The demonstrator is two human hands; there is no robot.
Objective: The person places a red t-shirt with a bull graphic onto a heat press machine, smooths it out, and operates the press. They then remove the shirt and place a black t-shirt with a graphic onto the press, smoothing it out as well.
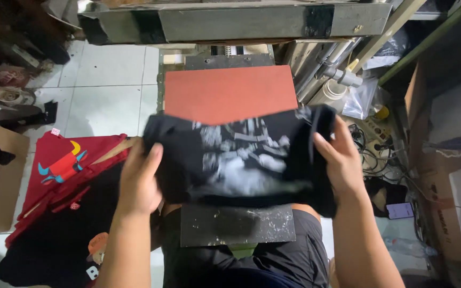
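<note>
L hand (pixel 141 181) is clamped on left edge of black shirt (pixel 241 160); R hand (pixel 341 160) is clamped on its right edge. Shirt w/ white print is held bunched above red press pad (pixel 230 92). Red shirt (pixel 65 170) is seen on pile at left.

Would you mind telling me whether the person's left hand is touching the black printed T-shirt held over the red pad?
Touching. The head view shows the left hand gripping the black printed T-shirt's edge, thumb on the fabric.
</note>
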